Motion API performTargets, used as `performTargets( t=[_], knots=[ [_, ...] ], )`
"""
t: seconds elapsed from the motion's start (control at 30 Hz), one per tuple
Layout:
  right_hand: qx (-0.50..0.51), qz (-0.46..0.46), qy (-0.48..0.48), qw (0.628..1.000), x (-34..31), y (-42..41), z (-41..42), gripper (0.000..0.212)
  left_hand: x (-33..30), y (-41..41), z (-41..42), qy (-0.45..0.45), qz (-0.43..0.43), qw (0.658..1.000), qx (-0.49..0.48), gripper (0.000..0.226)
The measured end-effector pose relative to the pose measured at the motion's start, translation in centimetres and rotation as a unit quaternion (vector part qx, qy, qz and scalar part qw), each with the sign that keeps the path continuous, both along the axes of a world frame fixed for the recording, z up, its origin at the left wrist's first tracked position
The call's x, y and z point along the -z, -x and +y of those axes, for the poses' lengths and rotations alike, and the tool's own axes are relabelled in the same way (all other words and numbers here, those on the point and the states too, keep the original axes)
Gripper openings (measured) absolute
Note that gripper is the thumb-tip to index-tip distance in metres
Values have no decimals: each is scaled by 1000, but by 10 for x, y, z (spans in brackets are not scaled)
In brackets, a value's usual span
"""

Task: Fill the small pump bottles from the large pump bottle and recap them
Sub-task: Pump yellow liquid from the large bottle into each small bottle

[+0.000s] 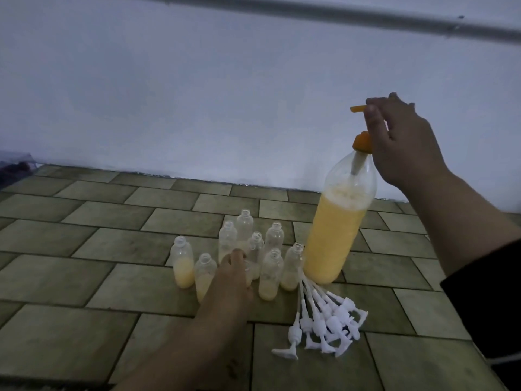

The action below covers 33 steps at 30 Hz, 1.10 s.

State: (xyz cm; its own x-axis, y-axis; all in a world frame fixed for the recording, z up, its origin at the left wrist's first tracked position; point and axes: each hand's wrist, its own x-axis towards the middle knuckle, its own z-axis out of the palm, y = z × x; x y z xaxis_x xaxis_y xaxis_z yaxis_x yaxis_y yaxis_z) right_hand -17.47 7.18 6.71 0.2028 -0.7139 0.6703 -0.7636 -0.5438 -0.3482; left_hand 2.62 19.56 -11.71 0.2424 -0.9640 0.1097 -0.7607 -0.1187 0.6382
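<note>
Right hand [400, 139] sits on the orange pump head [359, 109] of the large bottle [335, 221]; fingers curled round the head, thumb on top, spout pointing left. The large bottle stands tilted on the tiled floor [84, 249], right of the cluster, roughly two-thirds full of yellow liquid.

Left hand [231, 275] reaches into the small bottles [270, 249], all uncapped, near the middle of the scene. Its fingers appear to curl round one bottle [248, 270], mostly covered by the hand.

My read: about to pump into a small bottle. To do it well:
- bring the small bottle's mouth right under the spout before pressing
- hold the small bottle upright and firm
- press slow; foam on the liquid suggests spitting
- steady the large bottle, it leans

White pump caps [324, 323] lie fanned on the floor just near-right of the cluster, tubes pointing at the bottles.

Hard to tell:
- fill level of the bottle in the left hand
- exact bottle count; far ones overlap
- the far ones look near-empty, nearer ones part-filled
- dark object at far left edge is cut off
</note>
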Motion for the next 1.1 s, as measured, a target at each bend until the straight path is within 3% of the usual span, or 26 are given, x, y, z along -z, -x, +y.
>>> performTargets(
  t=[0.33, 0.47, 0.63, 0.87, 1.1],
  knots=[
    [-14, -50, -8, 999, 0, -5, 3, 40, -10, 16, -6, 143, -116, 982, 34, 57],
    [-13, -44, -1, 999, 0, -4, 3, 40, -1, 37, -18, 124, -80, 987, 61, 64],
    [-11, -40, 1, 999, 1, -4, 2, 40, 8, 51, -33, 87, -60, 994, 17, 64],
    [-4, -31, 5, 1000, 3, -4, -1, 42, 13, 57, -41, 53, -57, 996, -41, 44],
    [-20, 22, -2, 1000, -3, 1, 0, 46, -3, 53, -18, 81, -28, 996, 1, 41]
  ],
)
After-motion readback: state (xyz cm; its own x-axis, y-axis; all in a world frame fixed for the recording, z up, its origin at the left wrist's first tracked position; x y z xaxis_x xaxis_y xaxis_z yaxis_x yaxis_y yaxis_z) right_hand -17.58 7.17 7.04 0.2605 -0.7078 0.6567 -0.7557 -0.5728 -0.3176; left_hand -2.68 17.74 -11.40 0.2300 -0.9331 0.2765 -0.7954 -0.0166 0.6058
